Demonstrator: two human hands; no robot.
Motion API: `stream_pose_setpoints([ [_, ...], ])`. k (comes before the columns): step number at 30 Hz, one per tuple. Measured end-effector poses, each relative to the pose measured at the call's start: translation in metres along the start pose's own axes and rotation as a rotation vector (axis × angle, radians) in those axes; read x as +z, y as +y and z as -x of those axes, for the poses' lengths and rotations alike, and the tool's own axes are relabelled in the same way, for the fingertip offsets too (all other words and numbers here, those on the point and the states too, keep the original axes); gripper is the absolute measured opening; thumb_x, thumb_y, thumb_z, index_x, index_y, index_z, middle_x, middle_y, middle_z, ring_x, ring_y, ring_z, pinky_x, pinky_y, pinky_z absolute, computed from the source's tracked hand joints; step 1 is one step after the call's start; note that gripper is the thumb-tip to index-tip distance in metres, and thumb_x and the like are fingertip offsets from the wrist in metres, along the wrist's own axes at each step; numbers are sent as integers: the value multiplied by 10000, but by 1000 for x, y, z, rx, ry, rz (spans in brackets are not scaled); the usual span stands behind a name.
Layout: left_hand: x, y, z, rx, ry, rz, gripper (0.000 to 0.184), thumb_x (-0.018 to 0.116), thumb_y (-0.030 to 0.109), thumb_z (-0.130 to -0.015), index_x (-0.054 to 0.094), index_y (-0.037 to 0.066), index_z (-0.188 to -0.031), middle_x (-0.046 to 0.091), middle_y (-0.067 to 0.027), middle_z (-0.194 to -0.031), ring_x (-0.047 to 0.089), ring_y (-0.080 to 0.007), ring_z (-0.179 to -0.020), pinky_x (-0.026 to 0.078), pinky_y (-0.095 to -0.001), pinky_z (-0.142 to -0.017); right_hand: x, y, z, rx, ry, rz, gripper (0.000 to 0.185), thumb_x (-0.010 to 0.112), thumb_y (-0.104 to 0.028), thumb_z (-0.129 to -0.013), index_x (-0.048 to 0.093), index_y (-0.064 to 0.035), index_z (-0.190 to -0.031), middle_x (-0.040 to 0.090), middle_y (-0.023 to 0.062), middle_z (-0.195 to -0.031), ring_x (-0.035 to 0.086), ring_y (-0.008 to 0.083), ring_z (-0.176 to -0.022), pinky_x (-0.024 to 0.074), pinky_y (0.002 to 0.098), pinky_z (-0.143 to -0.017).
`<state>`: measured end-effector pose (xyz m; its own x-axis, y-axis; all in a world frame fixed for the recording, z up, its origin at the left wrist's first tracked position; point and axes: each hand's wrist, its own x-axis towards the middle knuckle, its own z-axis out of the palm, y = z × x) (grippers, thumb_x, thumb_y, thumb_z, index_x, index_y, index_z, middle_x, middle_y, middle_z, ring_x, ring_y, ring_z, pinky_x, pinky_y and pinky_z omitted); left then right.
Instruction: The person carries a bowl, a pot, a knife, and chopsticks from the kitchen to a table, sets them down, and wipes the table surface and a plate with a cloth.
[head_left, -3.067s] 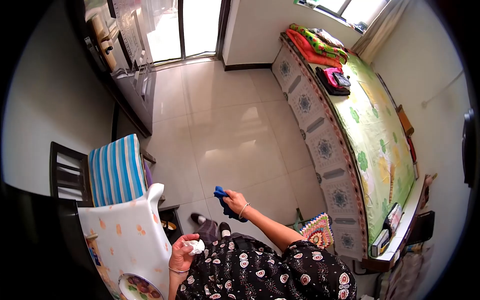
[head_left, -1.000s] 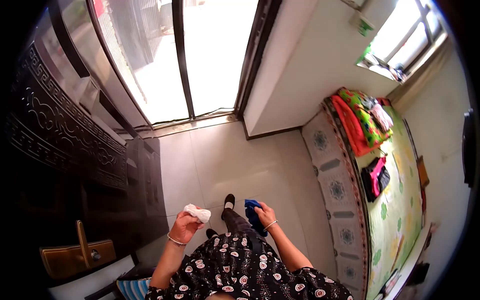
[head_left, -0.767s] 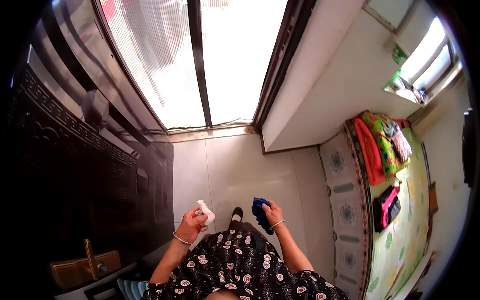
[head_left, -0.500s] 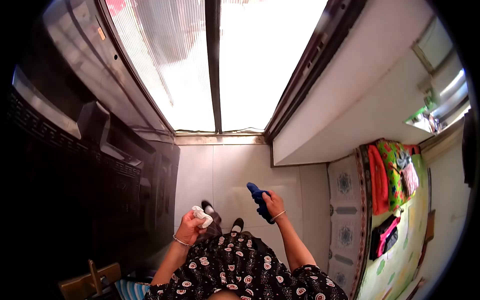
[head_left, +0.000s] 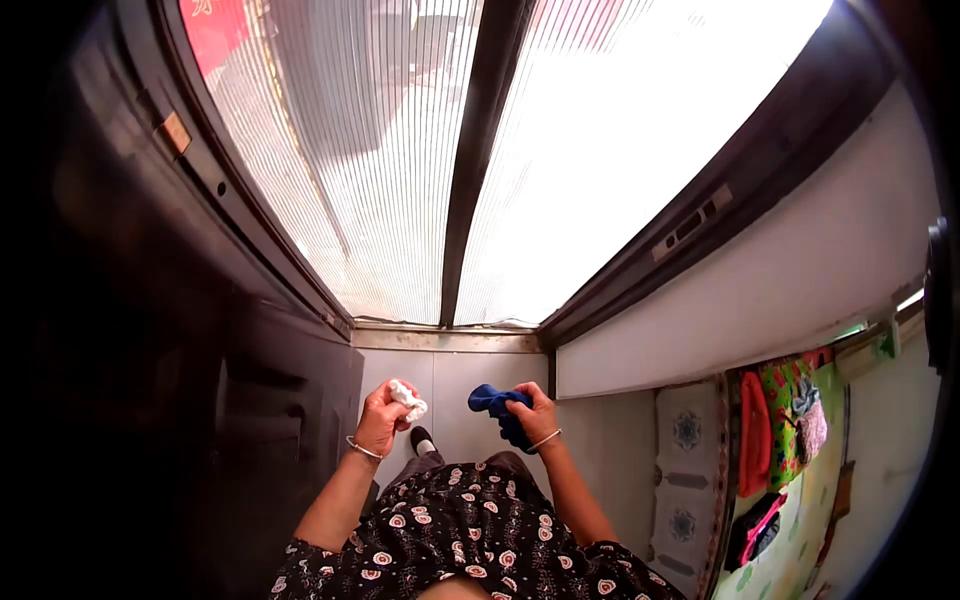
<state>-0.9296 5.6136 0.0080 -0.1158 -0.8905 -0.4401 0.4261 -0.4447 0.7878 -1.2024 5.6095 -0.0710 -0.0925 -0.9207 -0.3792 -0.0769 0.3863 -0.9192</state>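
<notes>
My left hand (head_left: pixel 377 422) is closed around a small crumpled white cloth or tissue (head_left: pixel 410 402); its exact kind does not show. In my right hand (head_left: pixel 538 412) a bunched dark blue cloth (head_left: pixel 490 400) is gripped, with one rounded end sticking out to the left and the rest hanging under the fingers. Both hands are held apart at waist height, over the tiled floor. Each wrist wears a thin bracelet.
Ahead, a translucent ribbed door curtain (head_left: pixel 380 200) hangs behind a low threshold (head_left: pixel 450 340). A dark open door (head_left: pixel 270 400) lines the left. On the right stands a bed (head_left: pixel 790 550) bearing a folded red cloth (head_left: pixel 754 435) and several other fabrics.
I have stepped closer to the doorway, and the curtain and threshold now appear larger and nearer. Both hands still keep hold of their cloths, and the right has come closer to the left.
</notes>
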Motion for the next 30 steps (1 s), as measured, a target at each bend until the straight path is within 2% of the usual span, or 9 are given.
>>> stream_pose_setpoints([
  [4, 35, 44, -62, 101, -29, -134, 256, 453, -54, -749, 537, 67, -958, 582, -4, -777, 467, -27, -577, 284, -167, -434, 6, -23, -32, -49, -9, 69, 251, 675, -120, -716, 594, -53, -944, 626, 57, -782, 579, 109, -705, 490, 265, -664],
  [7, 71, 72, -125, 238, -119, -233, 348, 444, -58, -762, 513, 37, -1089, 565, -5, -804, 465, -44, -610, 353, -178, -503, -4, -27, -69, -45, -53, 63, 265, 671, -143, -723, 599, -63, -965, 639, 72, -816, 589, 115, -753, 488, 268, -701],
  [10, 104, 99, -183, 405, -120, -411, 436, 426, -69, -763, 463, 11, -1189, 550, -7, -803, 455, -50, -631, 379, -183, -547, -4, -38, -114, -110, -104, 12, 239, 654, -77, -742, 574, -40, -965, 598, 42, -822, 561, 98, -724, 491, 248, -641],
  [14, 137, 121, -267, 523, -59, -445, 508, 381, -115, -713, 459, 21, -1196, 553, -36, -871, 524, -79, -770, 445, -196, -648, -17, -72, -162, -105, -111, 98, 242, 658, -86, -738, 582, -37, -962, 611, 37, -793, 565, 93, -725, 485, 248, -655],
  [15, 138, 124, -291, 562, -51, -496, 520, 379, -125, -694, 457, 25, -1186, 546, -41, -913, 534, -96, -804, 459, -205, -692, -22, -81, -172, -147, -118, 80, 267, 674, -146, -729, 592, -66, -970, 644, 81, -790, 601, 122, -728, 497, 272, -693],
  [18, 149, 136, -327, 671, 57, -555, 450, 405, -116, -701, 480, 36, -1118, 562, -63, -934, 559, -131, -822, 481, -252, -715, -30, -93, -200, -145, -146, 143, 281, 682, -146, -713, 592, -68, -967, 642, 92, -798, 614, 140, -730, 501, 279, -690],
  [21, 146, 149, -351, 577, 8, -402, 441, 407, -128, -680, 468, 26, -1088, 544, -65, -967, 539, -130, -840, 474, -242, -712, -22, -111, -220, -167, -140, 171, 274, 666, -106, -731, 589, -50, -988, 630, 40, -809, 572, 82, -737, 480, 242, -696],
  [27, 162, 179, -401, 525, -133, -403, 413, 416, -121, -685, 459, 23, -1070, 546, -80, -981, 540, -125, -865, 470, -239, -710, 6, -157, -289, -231, -148, 194, 279, 656, -109, -729, 587, -52, -994, 632, 76, -810, 598, 123, -741, 485, 262, -704],
  [30, 170, 189, -434, 486, -257, -452, 400, 401, -119, -689, 469, 29, -1055, 540, -64, -963, 524, -108, -832, 461, -227, -700, 26, -169, -334, -326, -129, 316, 280, 634, -174, -735, 576, -83, -993, 632, 124, -815, 631, 221, -723, 499, 311, -672],
])
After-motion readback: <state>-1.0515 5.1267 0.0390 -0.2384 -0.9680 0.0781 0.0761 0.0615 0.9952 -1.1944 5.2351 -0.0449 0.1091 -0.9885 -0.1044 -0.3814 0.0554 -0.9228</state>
